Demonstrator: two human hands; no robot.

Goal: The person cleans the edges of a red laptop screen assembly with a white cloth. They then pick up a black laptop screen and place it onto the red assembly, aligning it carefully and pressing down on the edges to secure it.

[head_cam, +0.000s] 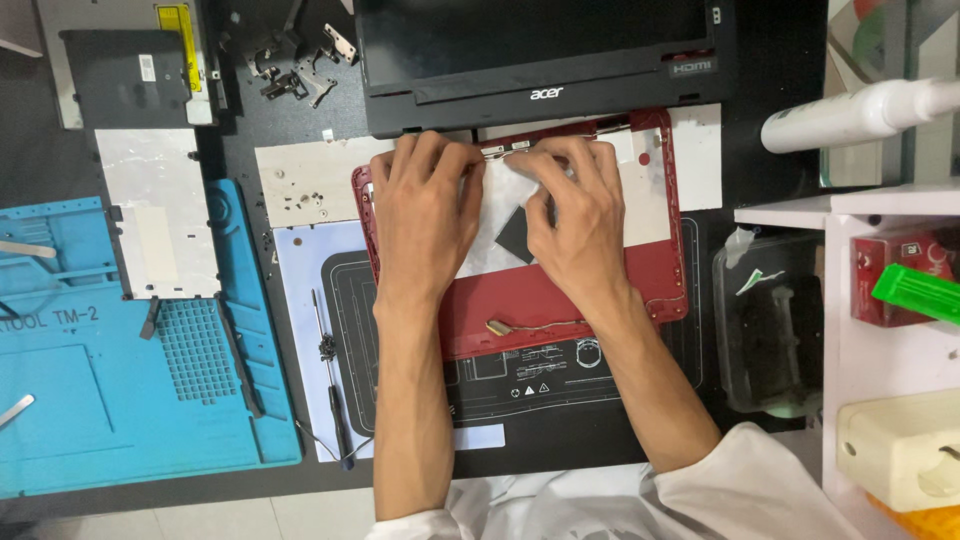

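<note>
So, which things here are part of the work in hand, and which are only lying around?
In the work:
- left hand and right hand, both pressing on the red laptop lid cover
- black screen bezel just above it

Lying about:
- blue repair mat
- screwdriver
- white bottle
- hinge brackets

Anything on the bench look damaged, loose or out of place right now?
Nothing looks spilled. The red laptop lid lies stripped under both hands, left hand and right hand, with a thin cable trailing loose across it. Detached hinges sit scattered by the black screen bezel.
</note>
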